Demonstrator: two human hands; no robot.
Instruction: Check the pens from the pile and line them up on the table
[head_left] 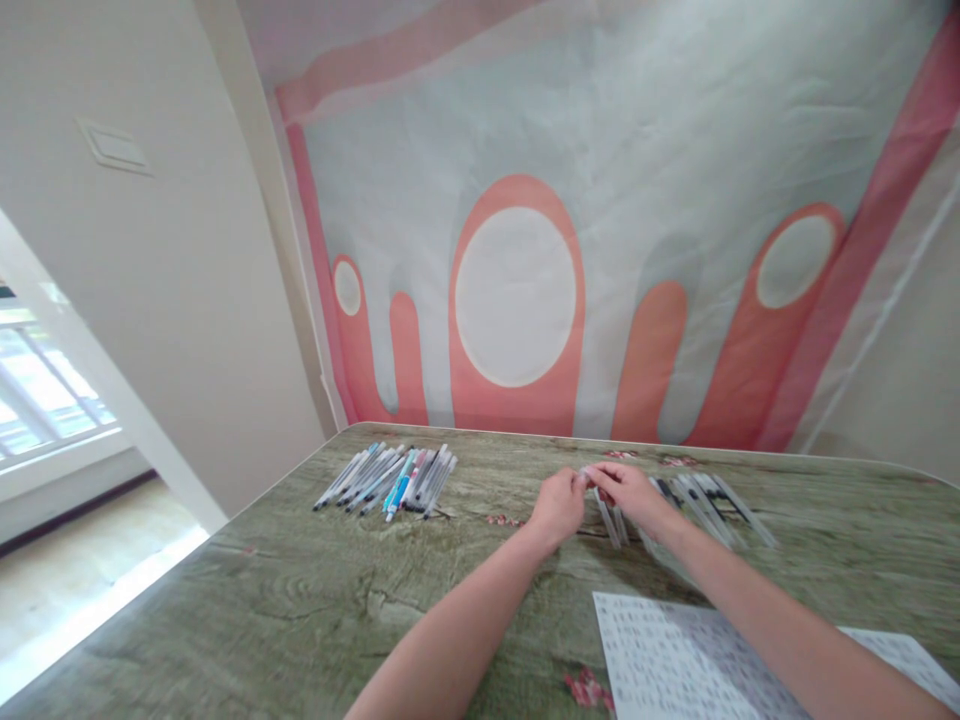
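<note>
My left hand [561, 506] and my right hand [628, 492] meet above the middle of the table, fingertips pinched together. Between them shows a small pale, see-through bit, too small to name. Beneath my right hand lie a few clear pen barrels [613, 522], partly covered by it. Further right, beside my right wrist, several clear and black pens [712, 508] lie in a loose row, some hidden by the forearm. To the left, apart from my hands, a pile of several pens [386, 480] includes clear, black, blue and pinkish ones.
Sheets of paper covered with rows of handwriting [675, 655] lie at the front right under my right forearm. The wood-patterned tabletop [315, 610] runs back to a wall hanging [517, 300] with red and orange shapes. A pale wall panel [172, 250] stands at left.
</note>
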